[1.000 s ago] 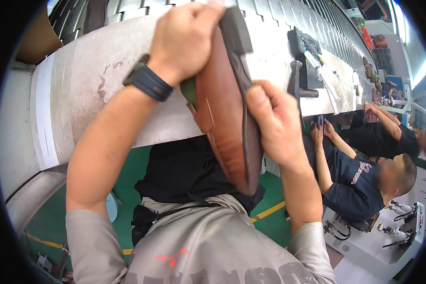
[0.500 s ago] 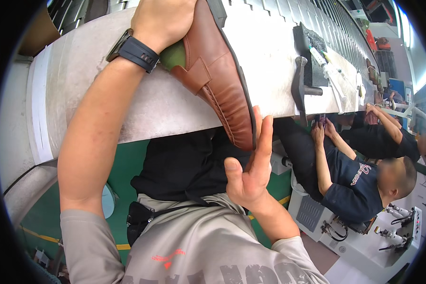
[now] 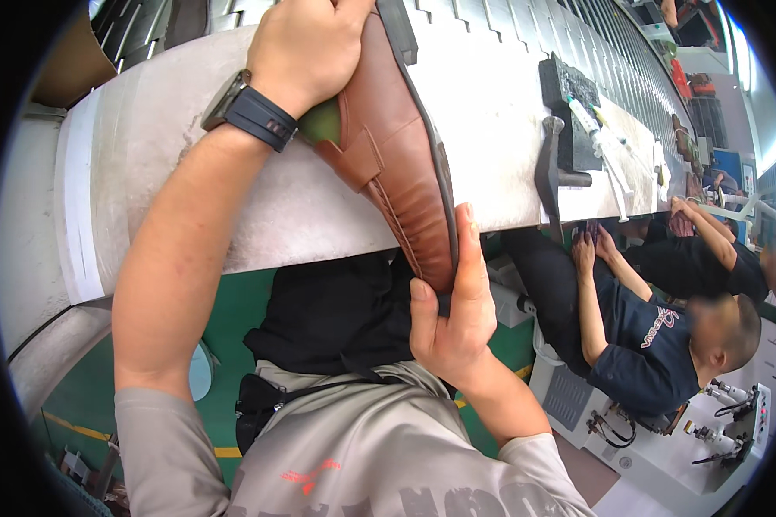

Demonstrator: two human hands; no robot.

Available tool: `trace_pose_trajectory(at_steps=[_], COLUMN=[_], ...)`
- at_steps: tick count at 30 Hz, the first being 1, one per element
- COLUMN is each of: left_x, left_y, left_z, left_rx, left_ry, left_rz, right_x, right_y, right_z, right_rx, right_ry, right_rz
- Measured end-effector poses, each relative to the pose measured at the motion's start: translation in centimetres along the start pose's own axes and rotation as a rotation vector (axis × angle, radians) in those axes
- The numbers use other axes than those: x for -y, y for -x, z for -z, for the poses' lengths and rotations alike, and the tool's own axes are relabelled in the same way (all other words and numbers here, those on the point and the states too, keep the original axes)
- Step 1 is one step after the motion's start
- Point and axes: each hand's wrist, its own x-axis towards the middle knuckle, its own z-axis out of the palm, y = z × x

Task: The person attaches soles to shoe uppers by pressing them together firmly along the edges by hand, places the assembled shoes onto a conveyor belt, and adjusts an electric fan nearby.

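Brown leather gleams on the shoe (image 3: 397,146), held slantwise above the pale bench (image 3: 310,224) with its sole turned right and its toe past the near edge. The left hand (image 3: 306,56) grips the heel end, though exactly how its fingers wrap is hard to tell at the picture's upper edge, while the right hand (image 3: 459,332), thumb and fingers spread, cups the toe. A hammer (image 3: 549,168) lies to the right, beside a black block (image 3: 580,142).

- Shoe (image 3: 392,142): smooth, softly glossy, leather-like upper, creased towards the toe
- Watch strap (image 3: 265,118): matt, rubbery-looking
- Hammer (image 3: 549,175): dull, dark metal
- Black block (image 3: 571,86): rough, matt
- Slats (image 3: 509,19): shiny metal
- Tabletop (image 3: 491,155): scuffed, stained
- Shirt (image 3: 371,439): cloth, faintly sheeny
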Motion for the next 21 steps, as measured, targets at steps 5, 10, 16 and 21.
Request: trace_pose_trajectory(at_steps=[5,10,16,21], left_x=[-0.8,-1.0,-1.3,-1.2], left_y=[0.1,0.7,0.7,0.4], left_z=[0.1,-0.3,-0.1,-0.2], left_rx=[0.085,0.013,0.047,0.044], left_ry=[-0.042,0.013,0.008,0.011], left_rz=[0.132,0.110,0.144,0.157], right_x=[0.6,0.8,1.2,0.6], right_y=[-2.7,-6.6,-10.5,-13.6], right_z=[1.5,1.8,2.3,1.7], right_rx=[0.129,0.272,0.441,0.498], right_ry=[0.213,0.201,0.177,0.234], right_rz=[0.085,0.071,0.001,0.045])
